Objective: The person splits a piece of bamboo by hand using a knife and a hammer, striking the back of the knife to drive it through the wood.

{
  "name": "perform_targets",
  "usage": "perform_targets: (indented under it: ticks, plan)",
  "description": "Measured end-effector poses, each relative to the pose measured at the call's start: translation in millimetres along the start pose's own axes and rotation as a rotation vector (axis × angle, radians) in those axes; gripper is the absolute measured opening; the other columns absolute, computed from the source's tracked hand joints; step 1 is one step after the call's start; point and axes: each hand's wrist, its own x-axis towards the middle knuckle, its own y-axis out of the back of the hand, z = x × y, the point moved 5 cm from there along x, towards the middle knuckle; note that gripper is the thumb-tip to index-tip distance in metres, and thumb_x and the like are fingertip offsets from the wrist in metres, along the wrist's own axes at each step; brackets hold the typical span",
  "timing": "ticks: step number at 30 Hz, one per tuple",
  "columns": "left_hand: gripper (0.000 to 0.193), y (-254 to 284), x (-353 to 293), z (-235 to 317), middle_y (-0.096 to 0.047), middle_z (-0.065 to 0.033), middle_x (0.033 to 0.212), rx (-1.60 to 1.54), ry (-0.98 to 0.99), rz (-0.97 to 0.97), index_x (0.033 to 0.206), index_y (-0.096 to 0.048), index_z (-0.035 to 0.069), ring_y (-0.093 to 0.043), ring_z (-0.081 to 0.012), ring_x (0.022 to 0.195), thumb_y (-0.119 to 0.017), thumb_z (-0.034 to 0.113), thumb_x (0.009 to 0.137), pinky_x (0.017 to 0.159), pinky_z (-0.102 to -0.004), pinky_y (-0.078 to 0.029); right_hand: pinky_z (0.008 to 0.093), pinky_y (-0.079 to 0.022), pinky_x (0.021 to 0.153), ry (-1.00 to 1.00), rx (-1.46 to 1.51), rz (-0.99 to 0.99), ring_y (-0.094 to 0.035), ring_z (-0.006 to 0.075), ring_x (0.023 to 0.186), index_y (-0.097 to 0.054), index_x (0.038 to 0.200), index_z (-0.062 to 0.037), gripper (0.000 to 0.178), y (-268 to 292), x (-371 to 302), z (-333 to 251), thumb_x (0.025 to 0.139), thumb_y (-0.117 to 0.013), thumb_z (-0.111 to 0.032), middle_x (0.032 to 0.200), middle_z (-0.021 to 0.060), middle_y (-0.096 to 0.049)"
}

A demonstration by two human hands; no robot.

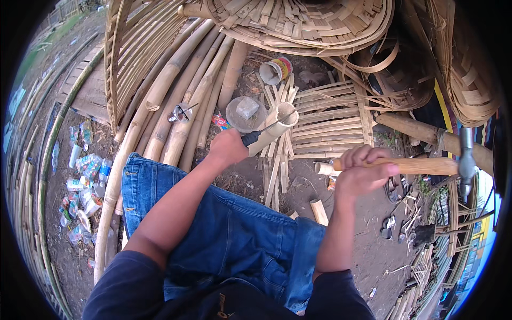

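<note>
My left hand (228, 146) is closed round the dark handle of a knife (273, 124), whose blade lies across the top rim of an upright, slightly tilted bamboo tube (262, 140). The tube stands in front of my knees, its open hollow end facing up. In my right hand (365, 169) is the wooden handle of a hammer (465, 163), held out to the right with its metal head well apart from the knife and tube. Part of the blade is hard to make out against the tube's mouth.
Split bamboo strips (276, 181) lie beside the tube, near a slatted bamboo panel (328, 120). A clear plastic tub (246, 113) and a paper cup (276, 71) stand beyond. Long bamboo poles (160, 96) run along the left, past plastic litter (88, 181). Woven baskets (304, 26) hang over the far side.
</note>
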Motion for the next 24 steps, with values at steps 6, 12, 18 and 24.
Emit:
perform_targets:
  ticks: [6, 12, 18, 24]
  plan:
    - [0.029, -13, -11, 14, -0.069, -0.0257, 0.097, 0.139, -0.071, -0.125, 0.094, -0.069, -0.004, -0.068, -0.0361, 0.097, -0.062, 0.014, 0.073, 0.087, -0.0433, -0.054, 0.0426, -0.042, 0.055, -0.511, -1.073, -0.514, -0.051, 0.0275, 0.051, -0.057, 0.071, 0.0052, 0.052, 55, -121, 150, 0.099, -0.053, -0.038, 0.057, 0.0222, -0.051]
    - [0.029, -13, 2, 5, -0.069, -0.0251, 0.097, -0.011, -0.029, -0.069, 0.094, -0.070, -0.001, -0.068, -0.0355, 0.096, -0.062, 0.015, 0.071, 0.088, -0.0417, -0.054, 0.0362, -0.034, 0.049, -0.576, -0.897, -0.412, -0.034, 0.0141, 0.051, -0.050, 0.065, 0.0020, 0.052, 70, -96, 124, 0.100, -0.053, -0.036, 0.052, 0.0053, -0.040]
    - [0.023, 21, 22, -16, -0.070, -0.0207, 0.087, -0.002, -0.124, -0.162, 0.087, -0.074, 0.007, -0.068, -0.0352, 0.088, -0.067, 0.019, 0.068, 0.082, -0.0429, -0.055, 0.0284, -0.030, 0.046, -0.662, -0.768, -0.227, -0.034, 0.0058, 0.051, -0.047, 0.063, -0.0058, 0.050, 106, -69, 96, 0.102, -0.052, -0.036, 0.054, -0.0039, -0.040]
    - [0.028, 36, 12, -12, -0.071, -0.0160, 0.086, 0.195, -0.147, 0.167, 0.093, -0.074, 0.012, -0.069, -0.0335, 0.084, -0.076, 0.029, 0.071, 0.078, -0.0440, -0.055, 0.0266, -0.025, 0.033, -0.849, -0.640, -0.116, -0.032, 0.0063, 0.036, -0.046, 0.069, -0.0104, 0.048, 114, -74, 111, 0.101, -0.048, -0.046, 0.049, -0.0044, -0.037]
